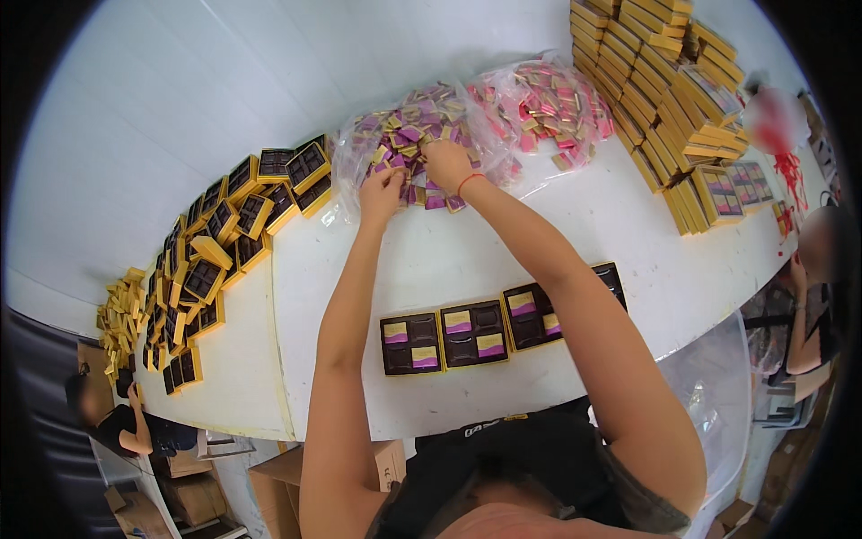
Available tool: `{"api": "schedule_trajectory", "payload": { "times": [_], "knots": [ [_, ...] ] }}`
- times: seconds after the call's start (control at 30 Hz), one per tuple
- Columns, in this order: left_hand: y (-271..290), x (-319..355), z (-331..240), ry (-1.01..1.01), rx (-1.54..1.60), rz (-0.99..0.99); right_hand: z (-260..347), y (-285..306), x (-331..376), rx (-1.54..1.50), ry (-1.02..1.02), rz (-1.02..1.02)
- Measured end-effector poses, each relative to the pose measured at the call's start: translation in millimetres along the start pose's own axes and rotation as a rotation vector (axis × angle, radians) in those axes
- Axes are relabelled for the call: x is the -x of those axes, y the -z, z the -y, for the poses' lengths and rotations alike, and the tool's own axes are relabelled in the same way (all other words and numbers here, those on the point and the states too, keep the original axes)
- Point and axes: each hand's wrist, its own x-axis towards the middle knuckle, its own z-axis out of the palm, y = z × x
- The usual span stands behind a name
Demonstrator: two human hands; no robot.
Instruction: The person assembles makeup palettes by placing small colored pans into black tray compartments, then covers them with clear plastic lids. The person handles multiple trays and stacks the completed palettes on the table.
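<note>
A clear plastic bag (pixel 346 153) lies open at the far side of the table, heaped with small purple-and-gold wrapped squares (pixel 413 135). My left hand (pixel 382 193) is at the heap's near left edge, its fingers bent in a pinch; what they hold is unclear. Over the heap, my right hand (pixel 446 163) curls its fingers down among the squares, and the fingertips are hidden. Nearer me runs a row of gold-edged boxes with dark compartment trays: a left box (pixel 422 331), a second box (pixel 487 314), a third box (pixel 523 330) and a partly hidden box (pixel 611 277). Wrapped squares sit diagonally in the first two.
Another bag holds pink-and-gold squares (pixel 561 112) at right. Gold boxes (pixel 646 99) are stacked high at far right. Many open dark-tray boxes (pixel 205 278) pile up on the left. One co-worker (pixel 126 427) is at the left end, others (pixel 804 296) at the right.
</note>
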Motion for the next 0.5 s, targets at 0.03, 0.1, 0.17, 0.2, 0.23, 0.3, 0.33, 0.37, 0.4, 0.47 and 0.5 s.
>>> {"api": "schedule_trajectory", "payload": {
  "times": [0.03, 0.1, 0.17, 0.2, 0.23, 0.3, 0.33, 0.37, 0.4, 0.47, 0.5],
  "knots": [
    [5.3, -0.8, 2.6, 0.153, 0.175, 0.073, -4.4, 0.7, -4.1, -0.114, -0.006, -0.001],
    [8.8, 0.8, -2.0, 0.206, 0.443, 0.159, -11.2, 8.7, 2.4, -0.370, -0.015, -0.002],
    [20.5, 12.3, -19.5, 0.250, 0.545, 0.208, 2.8, 49.6, 18.0, -0.670, -0.011, 0.004],
    [21.7, 16.0, -31.1, 0.248, 0.567, 0.244, 3.8, 67.2, 26.0, -0.789, -0.083, 0.077],
    [18.8, 22.1, -42.0, 0.246, 0.594, 0.289, 0.9, 85.1, 38.2, -0.903, -0.164, 0.145],
    [14.2, 41.4, -77.4, 0.223, 0.638, 0.337, 3.3, 131.5, 73.7, -1.094, -0.321, 0.305],
    [7.9, 48.1, -87.8, 0.171, 0.605, 0.359, -3.4, 144.7, 94.6, -1.167, -0.311, 0.333],
    [0.6, 53.8, -95.2, 0.119, 0.572, 0.381, -10.9, 156.8, 114.4, -1.240, -0.301, 0.360],
    [-10.4, 62.2, -105.1, 0.069, 0.546, 0.413, -18.7, 170.9, 138.5, -1.311, -0.305, 0.379],
    [-28.8, 83.5, -131.7, 0.050, 0.519, 0.490, -29.9, 191.9, 183.8, -1.298, -0.316, 0.343],
    [-38.0, 95.1, -144.4, 0.021, 0.504, 0.530, -32.8, 203.8, 206.1, -1.293, -0.321, 0.323]
  ]
}}
